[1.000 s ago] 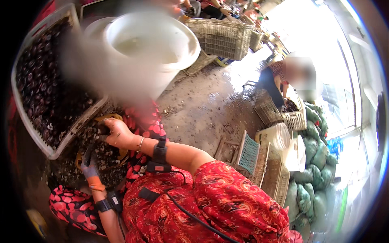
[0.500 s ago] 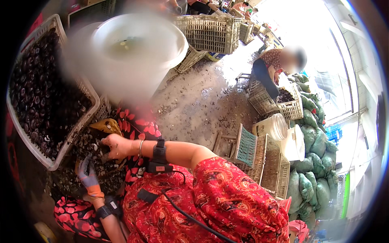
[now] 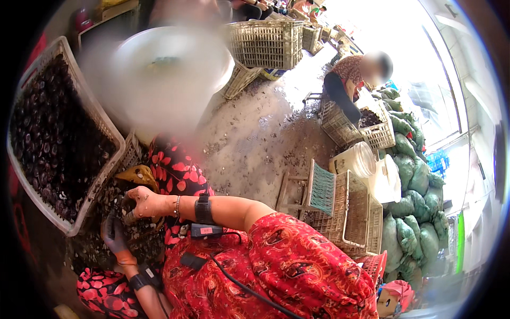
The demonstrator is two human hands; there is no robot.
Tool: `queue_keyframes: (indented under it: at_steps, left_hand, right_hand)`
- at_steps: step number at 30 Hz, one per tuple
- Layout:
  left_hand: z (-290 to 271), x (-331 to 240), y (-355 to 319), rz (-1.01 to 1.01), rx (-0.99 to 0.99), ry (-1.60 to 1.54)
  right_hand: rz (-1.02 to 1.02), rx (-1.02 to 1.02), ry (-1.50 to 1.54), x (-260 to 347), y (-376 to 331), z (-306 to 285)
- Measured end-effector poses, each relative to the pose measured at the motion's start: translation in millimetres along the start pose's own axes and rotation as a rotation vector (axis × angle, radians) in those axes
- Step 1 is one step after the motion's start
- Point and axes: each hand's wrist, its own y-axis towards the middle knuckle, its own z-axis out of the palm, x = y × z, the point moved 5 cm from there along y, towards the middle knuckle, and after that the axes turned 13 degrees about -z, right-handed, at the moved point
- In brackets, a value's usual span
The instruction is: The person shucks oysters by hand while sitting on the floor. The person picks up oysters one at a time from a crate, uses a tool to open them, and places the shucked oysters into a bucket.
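Note:
My left hand (image 3: 113, 234), in a grey glove with an orange cuff, is closed low over a heap of shell bits (image 3: 143, 234). Dark stuff around its fingertips hides what they hold. Just above and to the right, my bare right hand (image 3: 143, 204) has its fingers curled in, pointing toward the left hand; a small thing at its fingertips is too unclear to name. Close by on the left stands a white plastic crate (image 3: 102, 151), filled with dark, rounded shellfish (image 3: 53, 138). A yellowish, dirty piece of sheet or bag (image 3: 139, 175) lies beyond my right hand.
A big white tub (image 3: 212, 80), partly blurred, stands ahead. Slatted crates (image 3: 265, 45) are stacked behind it. To the right are a wooden stool with green webbing (image 3: 321, 189), a white bucket (image 3: 355, 160) and piled green sacks (image 3: 417, 186). Another person (image 3: 345, 80) sits bent over crates.
The view has shifted slightly. My right hand has turned a little and its fingers have drawn in. My left hand stays low beside it, its fingers now darker and less distinct.

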Motion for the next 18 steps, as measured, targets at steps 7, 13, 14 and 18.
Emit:
queue_keyframes:
  at_steps: [7, 13, 14, 18]
  left_hand:
    - [-42.0, 38.7, 21.4, -0.067, -0.007, -0.147]
    - [5.9, -11.6, 1.8, 0.384, 0.084, 0.338]
    - [-13.5, -3.4, 11.4, 0.264, 0.034, 0.284]
    - [-8.7, -6.6, 1.9, 0.172, 0.075, 0.079]
  right_hand:
    - [-0.121, -0.082, 0.13, 41.8, 2.1, -3.3]
    - [-0.03, -0.098, 0.149, -8.5, 4.5, -4.7]
    - [0.007, -0.049, 0.202, 15.6, 4.5, -0.4]
    - [0.293, -0.03, 0.492, 35.9, -7.9, -4.6]
